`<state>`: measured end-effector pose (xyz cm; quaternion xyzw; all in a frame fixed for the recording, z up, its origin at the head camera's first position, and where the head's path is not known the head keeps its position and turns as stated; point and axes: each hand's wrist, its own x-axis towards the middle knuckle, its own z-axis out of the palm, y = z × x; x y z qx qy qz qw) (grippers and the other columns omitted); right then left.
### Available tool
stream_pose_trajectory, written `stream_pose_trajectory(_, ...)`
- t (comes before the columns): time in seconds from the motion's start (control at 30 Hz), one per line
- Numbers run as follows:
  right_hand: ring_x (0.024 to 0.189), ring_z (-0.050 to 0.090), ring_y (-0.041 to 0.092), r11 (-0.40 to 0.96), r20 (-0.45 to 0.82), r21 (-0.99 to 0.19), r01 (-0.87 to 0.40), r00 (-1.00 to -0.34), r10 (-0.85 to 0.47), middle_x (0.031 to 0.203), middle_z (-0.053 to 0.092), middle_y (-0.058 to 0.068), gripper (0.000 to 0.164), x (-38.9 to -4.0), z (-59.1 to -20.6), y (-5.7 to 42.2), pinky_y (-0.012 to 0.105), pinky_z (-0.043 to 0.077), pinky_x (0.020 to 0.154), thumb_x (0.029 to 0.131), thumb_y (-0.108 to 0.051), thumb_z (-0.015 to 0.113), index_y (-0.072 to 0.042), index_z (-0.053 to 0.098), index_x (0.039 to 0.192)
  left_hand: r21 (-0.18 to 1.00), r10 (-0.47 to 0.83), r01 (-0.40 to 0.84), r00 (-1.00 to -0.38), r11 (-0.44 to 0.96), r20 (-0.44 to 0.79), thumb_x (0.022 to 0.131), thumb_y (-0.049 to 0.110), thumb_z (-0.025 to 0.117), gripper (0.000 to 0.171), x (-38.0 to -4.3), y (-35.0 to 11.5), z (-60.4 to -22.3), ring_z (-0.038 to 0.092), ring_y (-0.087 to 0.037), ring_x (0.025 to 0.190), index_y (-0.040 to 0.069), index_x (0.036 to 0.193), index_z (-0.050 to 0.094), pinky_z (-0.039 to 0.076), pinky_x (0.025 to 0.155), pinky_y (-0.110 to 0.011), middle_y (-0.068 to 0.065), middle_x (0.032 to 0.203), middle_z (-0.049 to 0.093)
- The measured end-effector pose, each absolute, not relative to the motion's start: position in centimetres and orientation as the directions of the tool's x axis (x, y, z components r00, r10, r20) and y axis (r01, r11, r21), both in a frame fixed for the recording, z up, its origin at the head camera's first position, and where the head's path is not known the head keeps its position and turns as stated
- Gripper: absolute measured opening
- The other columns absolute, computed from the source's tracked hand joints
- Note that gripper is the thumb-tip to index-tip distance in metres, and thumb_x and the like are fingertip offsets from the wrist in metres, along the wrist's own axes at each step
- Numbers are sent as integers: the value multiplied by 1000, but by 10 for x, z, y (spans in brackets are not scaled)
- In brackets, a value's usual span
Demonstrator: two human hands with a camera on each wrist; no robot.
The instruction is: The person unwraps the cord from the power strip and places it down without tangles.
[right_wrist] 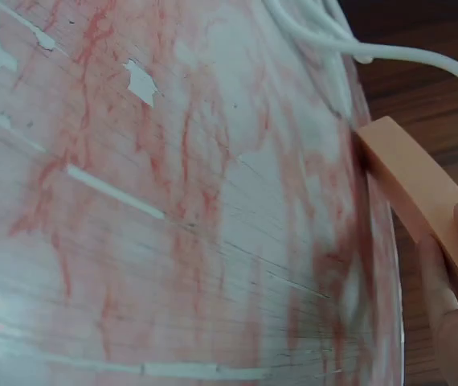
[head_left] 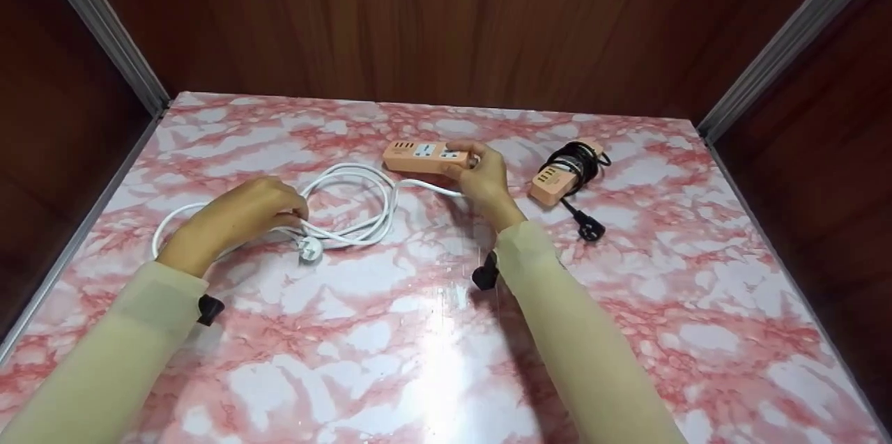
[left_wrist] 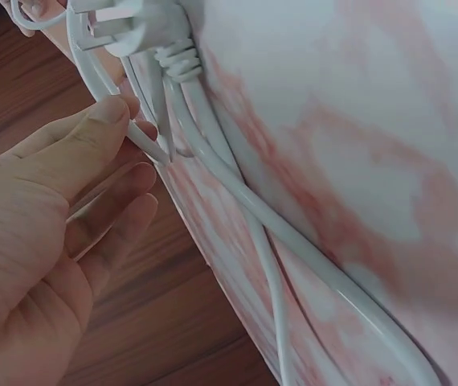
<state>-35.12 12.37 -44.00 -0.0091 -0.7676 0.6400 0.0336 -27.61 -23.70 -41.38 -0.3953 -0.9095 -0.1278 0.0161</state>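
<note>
An orange power strip (head_left: pixel 421 164) with white sockets lies toward the back middle of the table. My right hand (head_left: pixel 486 179) grips its right end, fingers on top and thumb along the near side. From that end a white cord (head_left: pixel 390 210) runs left into loose loops. My left hand (head_left: pixel 247 215) pinches the cord at the left of the loops; in the left wrist view the thumb (left_wrist: pixel 108 110) presses it against the index finger. The cord's white plug (head_left: pixel 310 249) rests just right of the left hand, prongs showing.
Right of my right hand lies a second orange power strip (head_left: pixel 554 184), wrapped in its black cord (head_left: pixel 584 164), with a black plug (head_left: pixel 590 226) in front. Brown wood panels (head_left: pixel 446 26) enclose the marbled pink and white table (head_left: pixel 362 360) at the back and sides.
</note>
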Motion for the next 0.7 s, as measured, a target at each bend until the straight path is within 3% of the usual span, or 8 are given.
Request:
stream_pose_trajectory(0.17, 102, 61, 14, 338, 60, -940, -47, -998, 28, 117, 65, 8, 34, -353, -440, 119, 25, 51, 85, 79, 3, 78, -11, 72, 109, 226, 701, 707, -703, 671, 119, 85, 3, 73, 14, -275, -241, -416, 67, -21, 93, 10, 97, 76, 53, 84, -42, -1, 95, 74)
stream_pose_trajectory(0.4, 109, 53, 20, 660, 88, -749, -63, -996, 5, 115, 68, 0, 29, -354, -442, 110, 33, 39, 100, 80, -7, 78, -19, 73, 105, 241, 711, 734, -677, 635, 189, 83, 1, 75, 18, -274, -243, -425, 68, -21, 90, 9, 98, 76, 54, 81, -41, -4, 94, 73)
stream_pose_trajectory(0.47, 100, 52, 20, 707, 94, -704, -65, -996, 2, 104, 69, 2, 29, -353, -443, 108, 31, 40, 94, 79, -8, 76, -21, 74, 105, 252, 703, 725, -686, 641, 188, 83, 2, 75, 20, -273, -243, -427, 67, -20, 90, 11, 101, 76, 54, 81, -41, -4, 96, 72)
stream_pose_trajectory(0.57, 77, 47, 19, 720, 102, -689, -81, -995, -14, 87, 66, 4, 30, -353, -444, 105, 27, 43, 74, 78, -5, 73, -21, 74, 104, 257, 684, 703, -709, 663, 174, 84, 4, 75, 22, -271, -244, -431, 65, -19, 90, 13, 103, 76, 54, 80, -40, -3, 96, 69)
stream_pose_trajectory(0.7, 57, 39, 14, 683, 112, -722, -109, -993, -40, 73, 58, 4, 28, -352, -446, 102, 24, 37, 50, 79, -4, 71, -18, 75, 103, 255, 657, 673, -737, 694, 157, 83, 3, 76, 22, -268, -247, -435, 63, -18, 89, 14, 101, 77, 53, 80, -39, -2, 94, 66)
